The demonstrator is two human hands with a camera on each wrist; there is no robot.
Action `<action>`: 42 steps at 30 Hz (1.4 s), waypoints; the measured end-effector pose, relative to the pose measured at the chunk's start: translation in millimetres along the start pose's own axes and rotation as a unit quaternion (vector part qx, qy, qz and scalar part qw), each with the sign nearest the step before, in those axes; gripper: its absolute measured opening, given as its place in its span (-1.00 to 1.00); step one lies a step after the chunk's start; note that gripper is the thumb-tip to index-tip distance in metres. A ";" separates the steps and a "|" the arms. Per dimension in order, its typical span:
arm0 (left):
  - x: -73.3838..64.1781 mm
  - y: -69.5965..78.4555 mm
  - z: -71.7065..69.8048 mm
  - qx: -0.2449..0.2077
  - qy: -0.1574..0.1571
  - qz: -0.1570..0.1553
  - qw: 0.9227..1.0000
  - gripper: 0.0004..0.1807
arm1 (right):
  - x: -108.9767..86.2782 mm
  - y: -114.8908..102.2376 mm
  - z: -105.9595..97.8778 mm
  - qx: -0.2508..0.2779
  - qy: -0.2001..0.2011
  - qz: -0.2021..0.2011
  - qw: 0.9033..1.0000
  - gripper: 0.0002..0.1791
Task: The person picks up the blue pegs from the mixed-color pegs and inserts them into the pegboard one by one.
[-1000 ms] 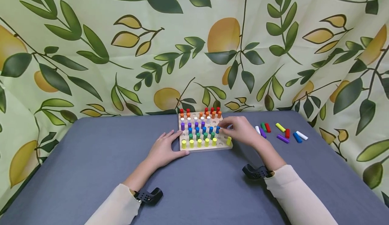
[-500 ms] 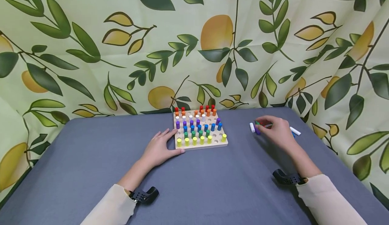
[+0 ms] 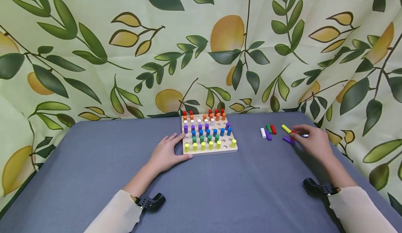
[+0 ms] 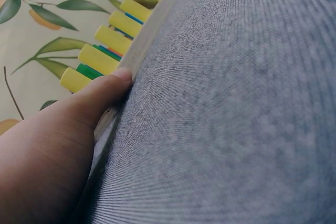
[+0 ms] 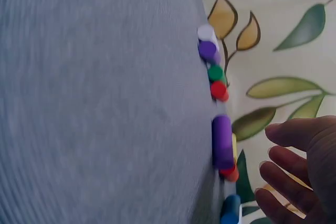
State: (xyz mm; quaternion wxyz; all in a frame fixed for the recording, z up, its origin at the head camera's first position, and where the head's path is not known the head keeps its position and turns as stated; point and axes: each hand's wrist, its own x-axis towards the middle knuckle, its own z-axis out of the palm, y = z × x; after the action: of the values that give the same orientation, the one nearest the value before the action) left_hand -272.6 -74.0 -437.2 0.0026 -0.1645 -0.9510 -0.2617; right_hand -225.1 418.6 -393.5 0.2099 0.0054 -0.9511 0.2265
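Observation:
A wooden pegboard stands on the table, with rows of red, orange, white, purple, blue, green and yellow pegs upright in it. My left hand rests at its front left corner, thumb against the front edge and fingers along the left side. In the left wrist view the thumb touches the wooden edge beside the yellow pegs. My right hand hovers over loose pegs at the right, fingers apart and holding nothing. Nearest to it lie a yellow peg, a purple peg and a partly covered red peg.
Left of the right hand lie a white peg, another purple peg, a green peg and another red peg. A blue peg shows in the right wrist view. A leaf-patterned cloth hangs behind the table.
My right hand has let go of a blue peg at the board's right side and moved right, past the first loose pegs. The left hand has stayed at the board.

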 end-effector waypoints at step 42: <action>-1.6 2.5 1.4 0.000 0.003 -0.008 1.000 -0.05 | -18.2 42.3 27.7 -0.062 -0.015 0.024 0.998 -0.63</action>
State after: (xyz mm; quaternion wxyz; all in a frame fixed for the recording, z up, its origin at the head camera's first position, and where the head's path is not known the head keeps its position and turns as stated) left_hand -270.2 -71.8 -437.3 0.0032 -0.1557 -0.9524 -0.2621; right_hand -223.9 443.0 -441.3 0.1903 -0.0277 -0.9662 0.1717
